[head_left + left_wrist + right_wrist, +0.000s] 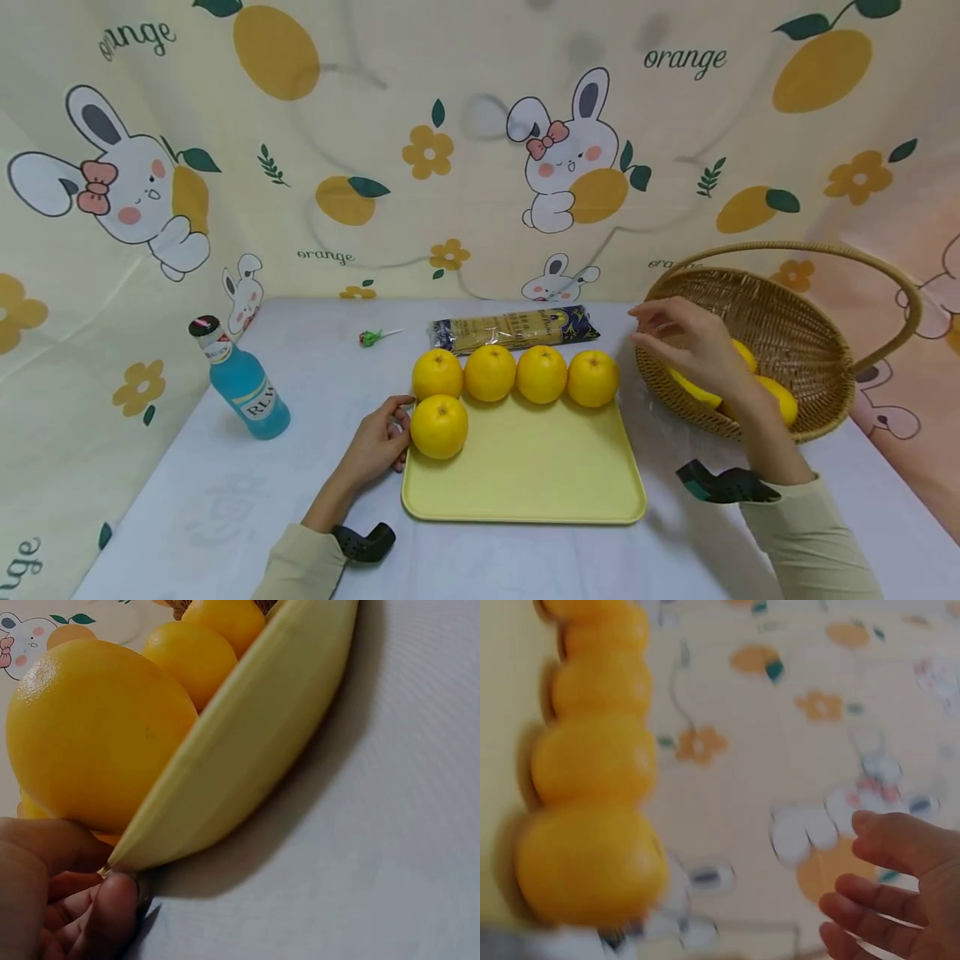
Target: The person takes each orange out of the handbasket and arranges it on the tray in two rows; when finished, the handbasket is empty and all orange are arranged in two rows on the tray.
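My left hand [380, 442] is at the left side of a pale yellow tray [540, 467], gripping its edge between thumb and fingers in the left wrist view. Several round yellow-orange oranges sit on the tray: a row along its far edge, with the rightmost orange [593, 379] near the corner, and one orange [439, 427] in front of the row's left end, beside my left fingers. Over the left part of a wicker basket [810, 333] my right hand [693, 342] is raised, fingers loosely bent and holding nothing. Yellow fruits [777, 400] lie in the basket, partly hidden by my right hand and forearm.
Behind the oranges lies a gold and dark blue packet [517, 329]. A small wrapped lollipop [371, 338] is left of it. A bottle of blue drink [250, 392] stands at the table's left. The basket's tall handle [892, 333] arches up on the right. A printed cloth hangs behind.
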`<move>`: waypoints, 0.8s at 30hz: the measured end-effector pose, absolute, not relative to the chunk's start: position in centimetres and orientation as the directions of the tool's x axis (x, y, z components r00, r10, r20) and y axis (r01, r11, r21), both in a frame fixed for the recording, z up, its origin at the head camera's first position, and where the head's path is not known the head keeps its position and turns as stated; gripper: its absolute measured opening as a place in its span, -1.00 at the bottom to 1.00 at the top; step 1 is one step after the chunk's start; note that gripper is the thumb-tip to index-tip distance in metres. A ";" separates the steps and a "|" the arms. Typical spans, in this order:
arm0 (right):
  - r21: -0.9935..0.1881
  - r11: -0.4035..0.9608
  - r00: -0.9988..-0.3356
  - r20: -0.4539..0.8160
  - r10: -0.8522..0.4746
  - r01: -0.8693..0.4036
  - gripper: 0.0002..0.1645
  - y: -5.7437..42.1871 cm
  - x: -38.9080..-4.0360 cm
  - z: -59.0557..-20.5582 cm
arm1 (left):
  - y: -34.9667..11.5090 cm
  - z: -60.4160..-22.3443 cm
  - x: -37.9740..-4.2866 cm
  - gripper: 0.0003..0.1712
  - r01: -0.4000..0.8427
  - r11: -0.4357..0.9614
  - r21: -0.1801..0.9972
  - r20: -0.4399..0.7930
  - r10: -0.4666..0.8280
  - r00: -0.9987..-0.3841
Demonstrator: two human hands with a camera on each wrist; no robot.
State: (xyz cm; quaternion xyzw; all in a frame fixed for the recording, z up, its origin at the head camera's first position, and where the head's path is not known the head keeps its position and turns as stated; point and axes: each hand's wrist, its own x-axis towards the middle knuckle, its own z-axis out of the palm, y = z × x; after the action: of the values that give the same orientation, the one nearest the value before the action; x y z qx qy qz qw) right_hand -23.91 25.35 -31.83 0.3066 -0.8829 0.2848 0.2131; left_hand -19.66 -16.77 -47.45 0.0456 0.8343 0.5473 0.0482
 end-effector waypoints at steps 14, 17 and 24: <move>-0.354 0.891 -0.934 -0.106 -0.341 -0.285 -0.38 35.5 -26.4 -27.2 | -16.8 -47.4 -19.6 -0.47 0.022 0.389 0.921 -0.035 0.140 -0.989; -0.364 0.905 -0.932 -0.196 -0.307 -0.221 -0.32 36.7 -27.1 -27.2 | -16.8 -47.3 -19.6 -0.46 0.020 0.393 0.919 -0.037 0.135 -0.990; -0.415 0.889 -0.913 -0.257 -0.318 -0.193 -0.29 38.3 -28.7 -28.3 | -16.7 -47.2 -19.5 -0.47 0.016 0.396 0.918 -0.039 0.130 -0.991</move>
State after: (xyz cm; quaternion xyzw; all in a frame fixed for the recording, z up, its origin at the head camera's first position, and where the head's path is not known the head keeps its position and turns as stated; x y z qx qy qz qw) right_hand -28.69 38.34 -28.29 0.1333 -0.9585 0.1942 -0.1609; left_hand -19.54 -16.71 -47.20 0.0436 0.8338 0.5478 0.0520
